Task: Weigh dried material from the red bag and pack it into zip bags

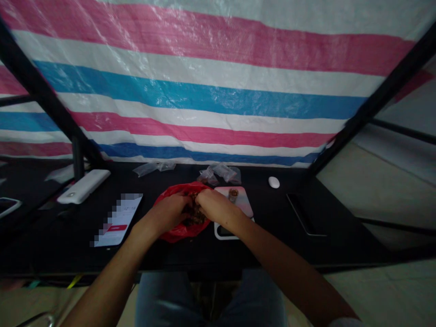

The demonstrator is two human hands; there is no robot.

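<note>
Together, hands (169,211) — crumbly clumps (195,214), red plastic bag (174,234)

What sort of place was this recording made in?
Probably a makeshift indoor work booth, not a proper workshop: a pink, white and blue striped woven plastic tarp hangs behind a slim black metal frame, above a plain black tabletop holding a white oval computer mouse.

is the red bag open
Open: the red plastic bag lies spread wide, a brown clump showing inside under the left hand and right hand.
</note>
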